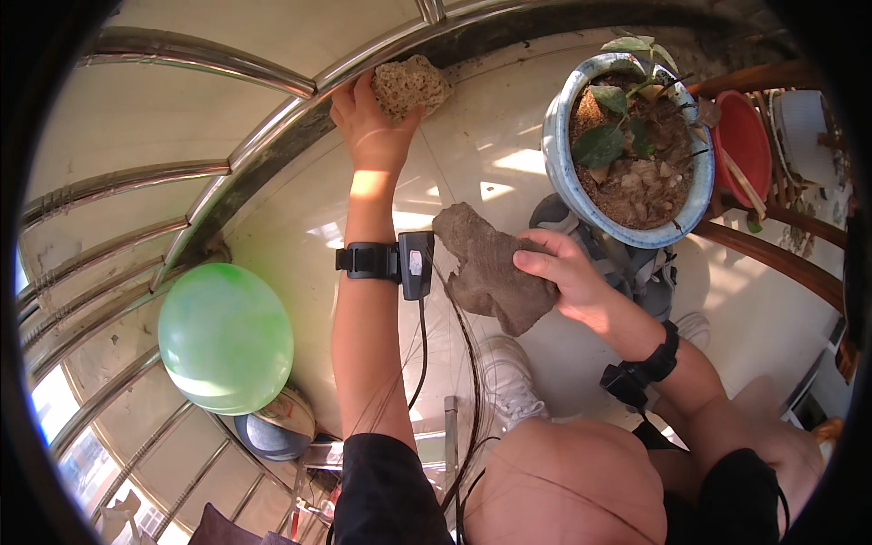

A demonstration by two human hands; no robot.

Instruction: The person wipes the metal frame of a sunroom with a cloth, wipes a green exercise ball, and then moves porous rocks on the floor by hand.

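My left hand (373, 133) is stretched far forward, its fingers and thumb around a porous tan stone (411, 87). The stone is at the dark edging below the metal railing; whether it rests on the floor or is raised, I cannot tell. Closer to me, my right hand (571, 269) pinches a crumpled grey-brown cloth (501, 269) between thumb and fingers. The cloth hangs over the pale tiled floor (306, 225), its lower left edge ragged. Black straps with small devices circle both wrists, and a cable runs from the left one.
A pale blue glazed pot (553, 136) with soil and a leafy plant stands at the right, beside a red plastic pot (746, 146) and wooden bars (770, 262). Grey shoes (616, 269) sit under its rim. A green balloon (226, 338) and a ball (276, 429) lie by the railing (197, 204).
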